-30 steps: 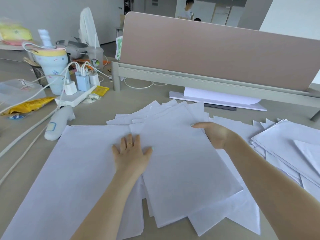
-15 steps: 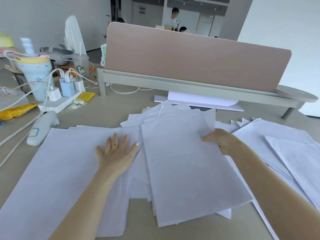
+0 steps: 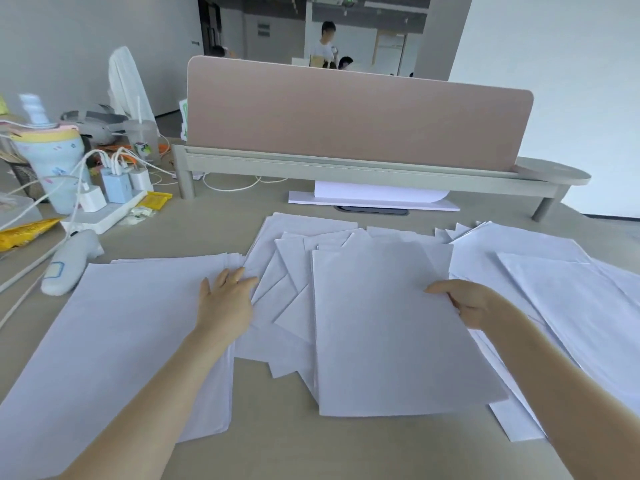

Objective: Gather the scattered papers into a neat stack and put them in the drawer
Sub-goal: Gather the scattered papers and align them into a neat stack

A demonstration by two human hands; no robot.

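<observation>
I see white papers point(image 3: 398, 327) fanned across beige desk point(image 3: 277, 441), thin matte sheets, corners jutting at odd angles. Left pile point(image 3: 114, 327) lies squarer; right pile point(image 3: 571, 292) is loose and overlapping. My left hand point(image 3: 225, 303) lies flat, fingers spread, palm down on left pile's right edge. My right hand point(image 3: 474, 304) pinches right edge of top centre sheet, thumb on top. Beyond: white power strip point(image 3: 104, 213) with chargers, pink divider panel point(image 3: 353, 116).

Bare desk point(image 3: 221, 223) lies open behind the papers point(image 3: 398, 323); power strip point(image 3: 104, 214) crowds the left.
</observation>
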